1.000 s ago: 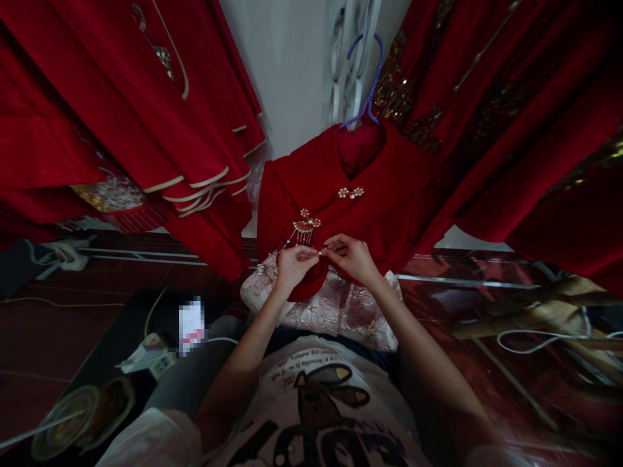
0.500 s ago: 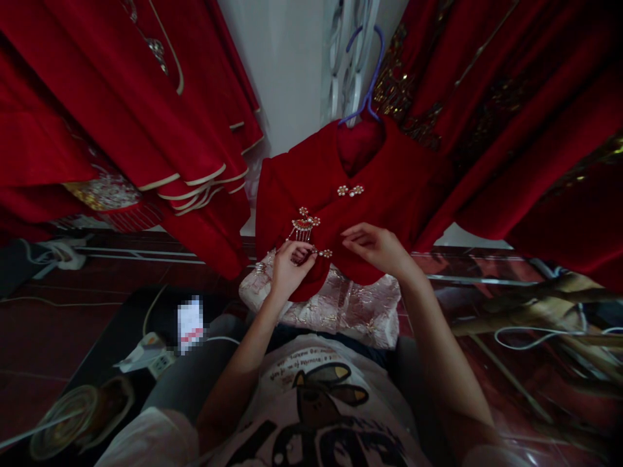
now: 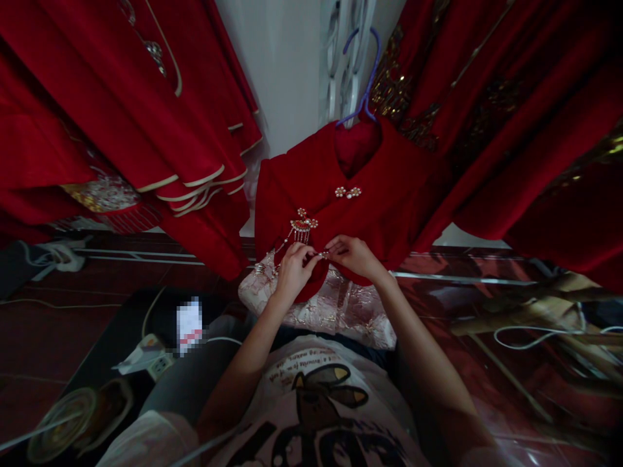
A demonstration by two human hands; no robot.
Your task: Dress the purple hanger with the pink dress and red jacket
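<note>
A red jacket [image 3: 379, 194] hangs in front of me from a purple hanger [image 3: 366, 97]. Its front carries a flower-shaped beaded clasp [image 3: 347, 192] near the neck and a beaded brooch with tassels [image 3: 302, 224] lower on the left. At the lower front edge, a second beaded clasp [image 3: 322, 255] is pinched from both sides. My left hand [image 3: 296, 269] grips its left end, fingers closed. My right hand [image 3: 354, 255] closes thumb and fingertips on its right end; the fingertips partly cover the clasp.
Pale brocade cloth [image 3: 341, 305] lies on my lap under the jacket. Red garments [image 3: 195, 130] hang at left, and more with gold trim [image 3: 487, 162] at right. A power strip [image 3: 158, 363] and a plastic cup [image 3: 63, 425] stand on a dark surface at lower left.
My right hand has moved left and down from in front of the jacket to the lower clasp and now pinches it. My left hand has stayed at the clasp.
</note>
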